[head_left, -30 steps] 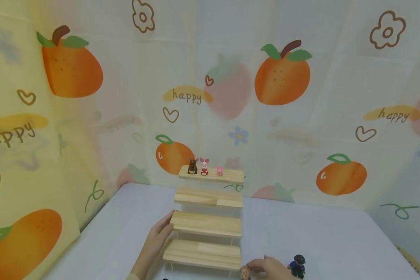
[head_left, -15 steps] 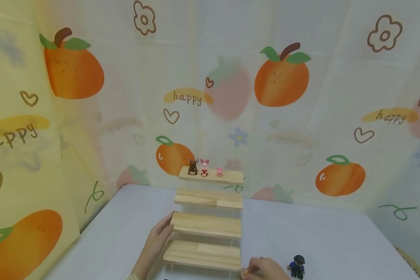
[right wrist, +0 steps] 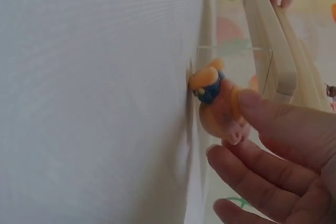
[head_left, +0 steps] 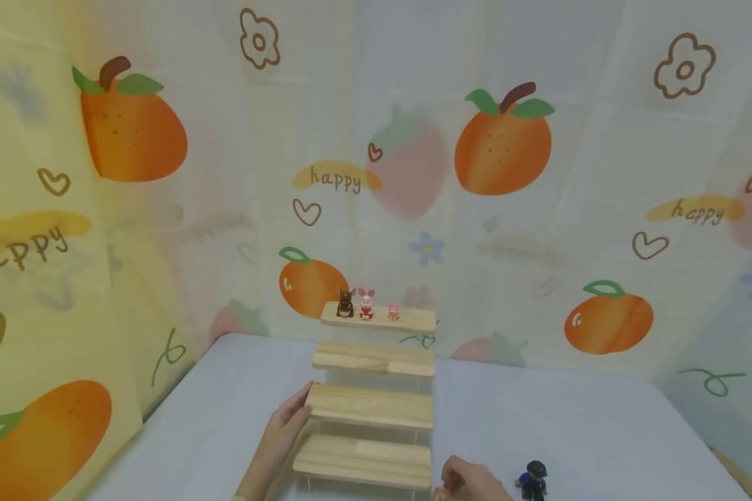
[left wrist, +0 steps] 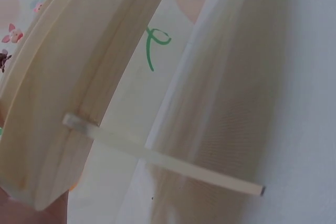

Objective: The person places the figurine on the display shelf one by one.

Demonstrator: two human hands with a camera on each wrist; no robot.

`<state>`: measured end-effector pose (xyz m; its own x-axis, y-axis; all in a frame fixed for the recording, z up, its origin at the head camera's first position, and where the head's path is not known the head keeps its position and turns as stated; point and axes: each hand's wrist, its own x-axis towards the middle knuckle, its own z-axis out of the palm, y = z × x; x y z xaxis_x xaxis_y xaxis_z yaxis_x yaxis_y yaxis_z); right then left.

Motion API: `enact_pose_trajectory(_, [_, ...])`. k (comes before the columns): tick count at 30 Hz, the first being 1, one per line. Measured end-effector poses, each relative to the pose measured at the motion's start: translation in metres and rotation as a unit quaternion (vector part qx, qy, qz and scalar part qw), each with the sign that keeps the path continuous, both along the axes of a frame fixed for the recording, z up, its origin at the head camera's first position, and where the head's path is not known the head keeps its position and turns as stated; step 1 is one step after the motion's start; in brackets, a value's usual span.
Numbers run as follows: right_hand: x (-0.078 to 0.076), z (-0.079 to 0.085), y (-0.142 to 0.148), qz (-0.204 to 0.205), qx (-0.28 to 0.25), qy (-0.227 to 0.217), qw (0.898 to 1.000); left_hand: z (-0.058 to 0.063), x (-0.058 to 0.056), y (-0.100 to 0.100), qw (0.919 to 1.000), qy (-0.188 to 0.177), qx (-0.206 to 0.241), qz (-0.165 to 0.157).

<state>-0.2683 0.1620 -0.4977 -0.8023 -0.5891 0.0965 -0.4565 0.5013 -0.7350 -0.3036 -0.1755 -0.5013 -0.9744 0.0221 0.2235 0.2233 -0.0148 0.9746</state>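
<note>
A stepped wooden display shelf [head_left: 370,407] with pale boards on clear supports stands in the middle. My left hand [head_left: 280,433] grips the left end of its second-lowest board. In the left wrist view that board's underside [left wrist: 58,72] fills the left part, and most of the hand is hidden. To the right of the lowest board is my right hand [head_left: 474,480], low in the head view. Its thumb and fingers pinch a small toy animal figurine [right wrist: 223,107] with a tan body, a blue garment and orange feet. The figurine's feet are close to the white table.
Brown [head_left: 345,304], white-and-pink [head_left: 366,305] and small pink [head_left: 393,312] figurines sit on the top board. A dark-capped toy figure [head_left: 533,480] in blue stands on the white table [head_left: 539,410], right of my right hand. A fruit-printed curtain [head_left: 507,278] surrounds the table.
My right hand has shifted slightly left and down, its fingers now more curled at the figurine. The whole head view has drifted slightly downward. My left hand stays at the board.
</note>
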Motion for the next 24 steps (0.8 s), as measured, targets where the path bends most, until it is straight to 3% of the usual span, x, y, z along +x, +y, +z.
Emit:
enact_pose_trajectory(1, [0.0007, -0.001, -0.0006, 0.0, -0.007, -0.022, 1.0, -0.001, 0.0009, -0.0006, 1.0, 0.0, -0.001, 0.0])
enact_pose_trajectory(2, [0.0008, -0.0022, -0.0004, 0.013, -0.013, -0.018, 1.0, -0.0019, 0.0011, -0.001, 1.0, -0.002, -0.001, 0.001])
enact_pose_trajectory(5, [-0.0009, -0.0036, 0.0021, 0.063, -0.034, 0.028, 0.997, -0.0032, 0.0013, -0.0021, 0.9997, 0.023, -0.009, -0.004])
enact_pose_trajectory(8, [-0.0031, -0.0037, 0.0045, 0.109, -0.05, 0.097, 0.988, -0.0043, 0.0001, -0.0028, 0.9979, 0.061, -0.02, -0.008])
enact_pose_trajectory(11, [-0.0034, -0.0016, 0.0029, 0.104, -0.052, 0.049, 0.992, -0.0039, -0.0008, -0.0032, 0.9968, 0.076, -0.024, -0.008])
enact_pose_trajectory(15, [0.0008, 0.0009, 0.0017, 0.085, -0.056, -0.005, 0.995, 0.0004, -0.0007, 0.001, 0.9991, 0.042, -0.009, 0.003])
enact_pose_trajectory(20, [0.0026, 0.0016, 0.002, 0.075, -0.078, 0.037, 0.993, 0.0018, 0.0007, 0.0031, 0.9997, 0.012, -0.011, 0.02])
enact_pose_trajectory(24, [0.0028, 0.0019, 0.0052, 0.07, -0.12, 0.053, 0.989, 0.0004, 0.0007, 0.0036, 0.9997, 0.011, -0.014, 0.017])
